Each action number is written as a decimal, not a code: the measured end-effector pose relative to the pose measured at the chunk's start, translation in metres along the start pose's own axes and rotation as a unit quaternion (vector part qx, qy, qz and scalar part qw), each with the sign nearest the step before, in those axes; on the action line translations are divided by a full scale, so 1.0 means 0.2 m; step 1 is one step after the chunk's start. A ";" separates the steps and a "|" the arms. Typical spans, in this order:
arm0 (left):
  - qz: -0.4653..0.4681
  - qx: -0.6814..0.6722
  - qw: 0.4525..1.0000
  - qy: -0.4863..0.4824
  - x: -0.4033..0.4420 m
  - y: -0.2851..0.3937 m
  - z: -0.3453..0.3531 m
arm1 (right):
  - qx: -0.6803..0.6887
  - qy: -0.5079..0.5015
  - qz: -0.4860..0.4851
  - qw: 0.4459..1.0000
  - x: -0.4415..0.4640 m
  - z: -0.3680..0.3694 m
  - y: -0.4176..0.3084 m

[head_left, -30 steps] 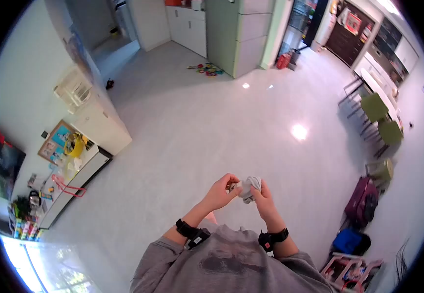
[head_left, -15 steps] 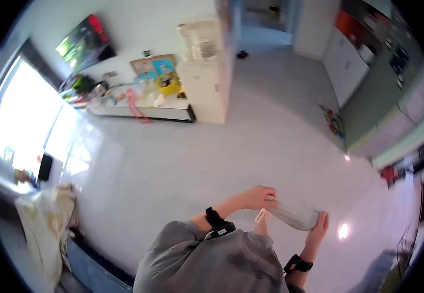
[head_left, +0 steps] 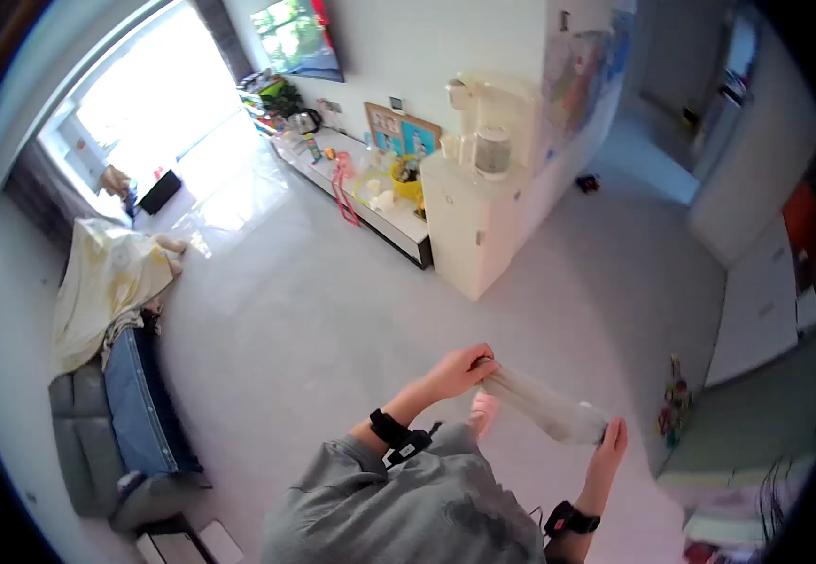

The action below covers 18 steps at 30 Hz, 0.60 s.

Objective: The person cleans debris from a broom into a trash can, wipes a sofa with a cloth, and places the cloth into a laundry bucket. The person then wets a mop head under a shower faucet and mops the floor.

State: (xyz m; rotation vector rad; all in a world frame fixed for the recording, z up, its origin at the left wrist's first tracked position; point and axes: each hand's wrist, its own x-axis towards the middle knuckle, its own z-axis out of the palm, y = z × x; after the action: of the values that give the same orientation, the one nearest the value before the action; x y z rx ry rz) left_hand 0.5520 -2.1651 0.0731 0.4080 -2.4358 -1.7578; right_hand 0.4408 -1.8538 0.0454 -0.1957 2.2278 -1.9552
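A pale, thin, limp thing, cloth or plastic film, stretches between my two hands above the floor. Its exact kind is hard to tell. My left hand is closed on its upper left end, thumb over fingers. At the lower right end my right hand grips it, with the fingertips partly hidden. The thing sags a little and looks wider and slightly see-through toward the right. A bare foot shows below it, beside my left hand. Both my wrists wear black straps with small boxes.
Ahead stands a cream cabinet with a water dispenser on top. Left of it, a low white TV bench carries many small items. A sofa with a yellowish cloth is at the left. Colourful items lie at the right.
My view has swung to the left, so the room appears shifted rightward and more of the sofa shows. Both hands still hold the pale thing stretched between them.
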 end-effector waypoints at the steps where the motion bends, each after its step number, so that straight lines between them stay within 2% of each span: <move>1: 0.020 0.000 0.999 0.037 0.12 -0.02 0.00 | 0.004 -0.018 -0.008 1.000 0.12 0.02 0.00; 3: 0.040 -0.005 0.996 0.081 0.33 -0.02 0.00 | 0.075 -0.005 0.016 0.997 0.32 0.02 -0.04; 4: 0.013 -0.019 0.998 0.064 0.44 0.03 0.01 | 0.071 -0.008 0.010 0.997 0.42 0.02 -0.09; 6: -0.009 -0.038 0.999 0.035 0.73 0.09 0.01 | 0.091 0.070 0.027 0.993 0.66 0.02 -0.18; 9: 0.011 -0.061 0.998 -0.008 1.17 0.15 0.12 | 0.005 0.067 0.004 0.998 1.01 -0.07 -0.32; 12: 0.028 -0.064 0.997 0.033 1.54 0.27 0.19 | -0.080 0.119 -0.005 0.990 1.33 -0.19 -0.38; 13: 0.038 -0.059 0.998 -0.011 1.68 0.27 0.22 | -0.055 0.139 -0.017 0.989 1.44 -0.19 -0.36; 14: 0.024 -0.073 0.997 -0.015 1.80 0.26 0.27 | -0.032 0.160 -0.032 0.986 1.56 -0.20 -0.34; 15: 0.011 -0.087 0.996 -0.016 1.92 0.25 0.30 | -0.028 0.201 -0.023 0.979 1.67 -0.21 -0.31; 16: 0.018 -0.081 0.995 -0.055 2.04 0.26 0.33 | -0.040 0.194 -0.003 0.980 1.78 -0.24 -0.29; 18: 0.028 -0.060 0.996 -0.054 2.21 0.32 0.38 | -0.048 0.209 0.023 0.977 1.97 -0.30 -0.31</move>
State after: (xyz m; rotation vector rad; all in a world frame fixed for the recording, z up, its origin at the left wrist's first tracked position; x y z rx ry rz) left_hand 0.0996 -2.2005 0.0788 0.2355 -2.3699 -1.9374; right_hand 0.0432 -1.8864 0.0988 0.2800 2.5512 -2.0148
